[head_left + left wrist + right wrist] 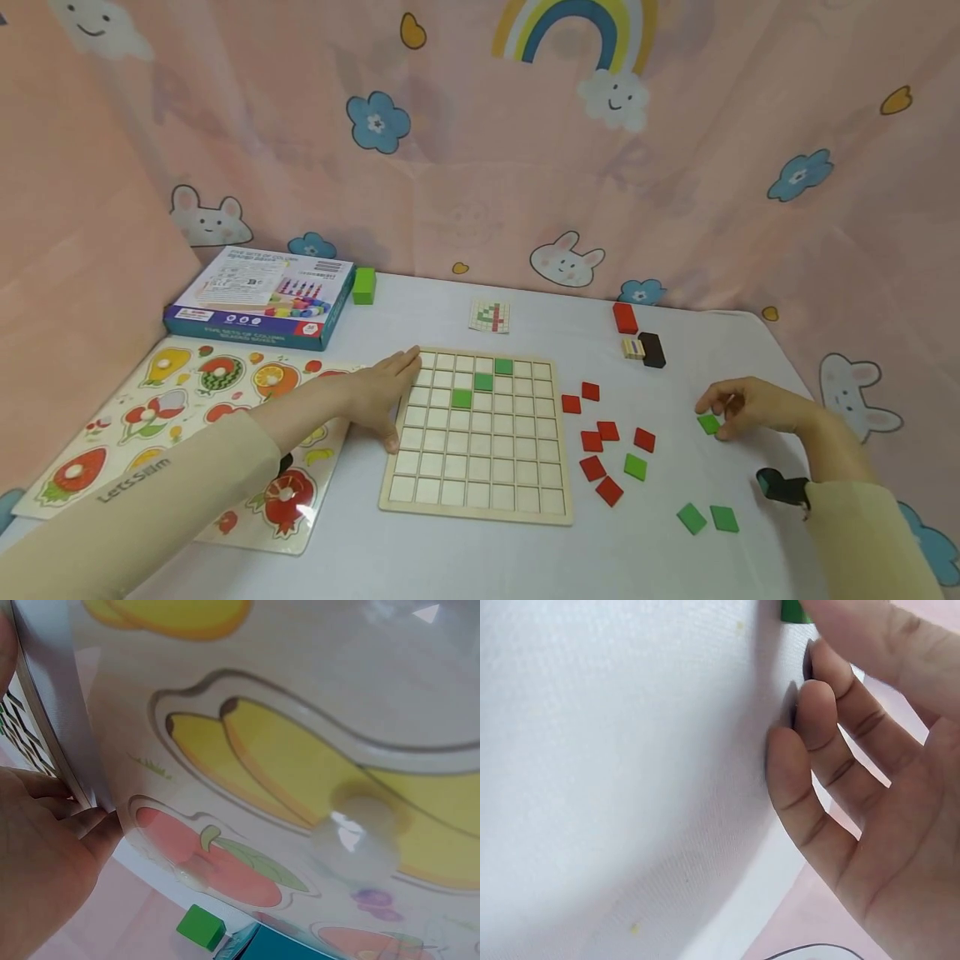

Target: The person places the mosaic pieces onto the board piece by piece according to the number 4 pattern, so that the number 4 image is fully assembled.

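A wooden grid board (476, 514) lies flat on the white table, with a diagonal of green tiles (483, 382) in its upper cells. My left hand (378, 396) rests along the board's left edge, fingers extended and thumb lower down. That hand (45, 855) also shows beside the board's edge in the left wrist view. Over at the right, my right hand (757, 406) pinches a green tile (708, 424) between thumb and finger, close to the tabletop. Only a bit of green shows by the thumb in the right wrist view, where the other fingers curl loosely.
Several loose red tiles (591, 468) and green tiles (692, 518) lie right of the board. Behind it is a small pattern card (480, 317). A fruit puzzle board (180, 442), boxed set (258, 296) and green block (364, 286) are left; red (624, 317) and black blocks (652, 350) stand back right.
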Motion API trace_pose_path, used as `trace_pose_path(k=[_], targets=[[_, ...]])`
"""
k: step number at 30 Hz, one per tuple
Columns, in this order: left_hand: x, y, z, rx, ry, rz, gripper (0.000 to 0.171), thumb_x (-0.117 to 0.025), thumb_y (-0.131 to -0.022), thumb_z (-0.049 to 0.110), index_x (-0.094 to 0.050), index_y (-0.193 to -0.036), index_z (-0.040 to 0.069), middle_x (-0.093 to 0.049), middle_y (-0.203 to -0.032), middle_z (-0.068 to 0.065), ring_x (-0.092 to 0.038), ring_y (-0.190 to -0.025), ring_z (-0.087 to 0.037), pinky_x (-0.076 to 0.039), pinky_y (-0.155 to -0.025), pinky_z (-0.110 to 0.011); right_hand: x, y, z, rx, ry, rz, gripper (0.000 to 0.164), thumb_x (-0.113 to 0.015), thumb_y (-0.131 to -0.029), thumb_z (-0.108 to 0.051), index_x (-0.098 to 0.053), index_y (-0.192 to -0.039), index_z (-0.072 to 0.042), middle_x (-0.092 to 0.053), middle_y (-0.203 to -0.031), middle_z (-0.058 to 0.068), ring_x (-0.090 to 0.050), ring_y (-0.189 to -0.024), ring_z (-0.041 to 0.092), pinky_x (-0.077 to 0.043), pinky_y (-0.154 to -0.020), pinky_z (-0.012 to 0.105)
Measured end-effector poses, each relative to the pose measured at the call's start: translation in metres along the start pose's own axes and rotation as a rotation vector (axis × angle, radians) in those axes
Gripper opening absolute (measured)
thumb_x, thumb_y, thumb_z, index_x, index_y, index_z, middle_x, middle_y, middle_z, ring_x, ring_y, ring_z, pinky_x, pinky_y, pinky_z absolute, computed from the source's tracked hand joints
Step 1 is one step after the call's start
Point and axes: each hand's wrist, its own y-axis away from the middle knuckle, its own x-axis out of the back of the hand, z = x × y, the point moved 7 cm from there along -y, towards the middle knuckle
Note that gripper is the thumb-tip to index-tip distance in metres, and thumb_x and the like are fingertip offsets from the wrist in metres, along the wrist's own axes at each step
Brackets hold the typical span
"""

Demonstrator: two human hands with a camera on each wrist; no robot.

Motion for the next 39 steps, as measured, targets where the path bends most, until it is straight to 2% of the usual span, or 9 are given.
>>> trace_pose_path(k=[7, 12, 16, 18, 21, 25, 29, 33, 39], targets=[[0.0, 0.0, 0.001, -0.004, 0.004, 0.002, 0.132, -0.089, -0.065, 0.04, -0.007, -0.155, -0.009, 0.004, -0.166, -0.026, -0.004, -0.154, -0.047, -0.019, -0.124, -0.057, 0.001, 0.0, -0.005, 0.04, 0.079, 0.032, 0.029, -0.081, -0.075, -0.014, -0.068, -0.099, -0.005, -0.058, -0.09, 0.003, -0.049, -0.078, 0.005, -0.043, -0.067, 0.022], [0.0, 0.0, 0.001, -0.007, 0.008, 0.001, 0.132, -0.089, -0.065, 0.04, -0.006, -0.155, -0.009, 0.004, -0.166, -0.026, -0.004, -0.154, -0.047, -0.018, -0.124, -0.056, 0.002, 0.0, -0.01, 0.01, 0.095, 0.056, 0.023, -0.079, -0.075, -0.013, -0.063, -0.088, -0.004, -0.059, -0.087, 0.002, -0.048, -0.077, 0.007, -0.042, -0.067, 0.023], [0.0, 0.0, 0.0, 0.002, 0.012, 0.0, 0.132, -0.089, -0.065, 0.04, -0.006, -0.156, -0.008, 0.005, -0.166, -0.025, -0.003, -0.154, -0.046, -0.018, -0.124, -0.057, 0.001, -0.004, -0.025, -0.026, 0.105, 0.063, 0.019, -0.076, -0.08, -0.015, -0.061, -0.085, -0.004, -0.058, -0.082, 0.002, -0.05, -0.074, 0.008, -0.043, -0.063, 0.023], [0.001, 0.0, 0.0, 0.002, 0.01, 0.002, 0.132, -0.089, -0.065, 0.04, -0.006, -0.156, -0.008, 0.005, -0.166, -0.025, -0.004, -0.154, -0.046, -0.018, -0.124, -0.057, -0.001, -0.008, -0.04, -0.038, 0.112, 0.072, 0.017, -0.074, -0.084, -0.016, -0.062, -0.088, -0.004, -0.058, -0.081, 0.002, -0.051, -0.073, 0.01, -0.045, -0.062, 0.024], [0.0, -0.001, -0.001, 0.001, 0.004, 0.003, 0.132, -0.089, -0.065, 0.041, -0.006, -0.155, -0.008, 0.005, -0.166, -0.025, -0.004, -0.154, -0.046, -0.019, -0.124, -0.057, -0.008, -0.018, -0.072, -0.009, 0.136, 0.116, 0.016, -0.072, -0.087, -0.018, -0.065, -0.095, -0.006, -0.061, -0.085, 0.002, -0.054, -0.078, 0.014, -0.049, -0.064, 0.024], [0.0, 0.0, -0.001, -0.001, -0.001, 0.002, 0.133, -0.089, -0.064, 0.041, -0.006, -0.155, -0.009, 0.004, -0.166, -0.026, -0.003, -0.154, -0.046, -0.018, -0.124, -0.057, -0.023, -0.032, -0.121, 0.091, 0.17, 0.216, 0.019, -0.073, -0.088, -0.017, -0.07, -0.104, -0.008, -0.063, -0.087, 0.003, -0.054, -0.083, 0.017, -0.049, -0.065, 0.022], [0.001, 0.0, 0.0, -0.003, 0.002, -0.001, 0.132, -0.089, -0.065, 0.041, -0.006, -0.155, -0.008, 0.005, -0.166, -0.025, -0.003, -0.154, -0.046, -0.018, -0.124, -0.057, -0.044, -0.046, -0.166, 0.214, 0.166, 0.296, 0.017, -0.074, -0.087, -0.015, -0.072, -0.103, -0.009, -0.064, -0.084, 0.001, -0.056, -0.082, 0.017, -0.048, -0.064, 0.02], [0.0, 0.0, -0.001, -0.004, 0.003, 0.0, 0.132, -0.088, -0.065, 0.041, -0.006, -0.155, -0.008, 0.005, -0.166, -0.025, -0.003, -0.154, -0.046, -0.018, -0.124, -0.057, -0.067, -0.061, -0.206, 0.295, 0.1, 0.291, 0.014, -0.074, -0.087, -0.016, -0.072, -0.1, -0.012, -0.067, -0.085, 0.0, -0.058, -0.081, 0.015, -0.048, -0.065, 0.021], [-0.001, -0.001, -0.003, -0.006, 0.003, 0.001, 0.132, -0.088, -0.066, 0.042, -0.005, -0.155, -0.008, 0.006, -0.166, -0.025, -0.002, -0.154, -0.046, -0.017, -0.125, -0.056, -0.101, -0.077, -0.26, 0.38, 0.013, 0.226, 0.015, -0.076, -0.085, -0.016, -0.073, -0.099, -0.01, -0.07, -0.087, 0.001, -0.06, -0.08, 0.013, -0.051, -0.071, 0.023]])
